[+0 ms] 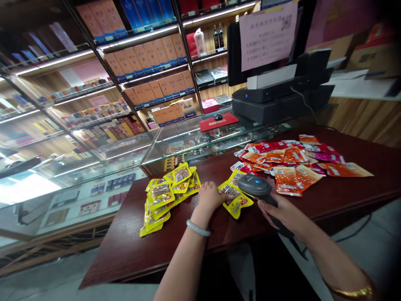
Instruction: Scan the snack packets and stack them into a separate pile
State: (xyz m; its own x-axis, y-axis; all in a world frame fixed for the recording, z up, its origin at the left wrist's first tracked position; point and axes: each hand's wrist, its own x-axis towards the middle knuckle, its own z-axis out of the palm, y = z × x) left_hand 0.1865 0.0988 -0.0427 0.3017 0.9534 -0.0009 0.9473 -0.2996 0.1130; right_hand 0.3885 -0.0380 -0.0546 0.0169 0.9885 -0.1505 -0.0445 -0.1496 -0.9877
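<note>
My right hand (286, 211) is wrapped round the handle of a dark grey barcode scanner (255, 184), its head hanging over the yellow snack packets at the table's middle. My left hand (210, 195), a pale bangle on the wrist, has curled fingers and grips the left edge of a yellow snack packet (236, 205). Another yellow packet lies partly under that one, its upper part hidden by the scanner. To the left of my left hand, several yellow packets (161, 190) are heaped in an overlapping pile. Orange and red packets (275, 156) form a spread-out heap on the right.
The dark red wooden table (125, 259) meets a glass display counter (188, 140) behind. On the counter are a mouse (218, 117) on a red mat and a black register (266, 108) under a monitor with a paper sign (267, 37). Shelves of boxes line the back. A cable hangs at the right.
</note>
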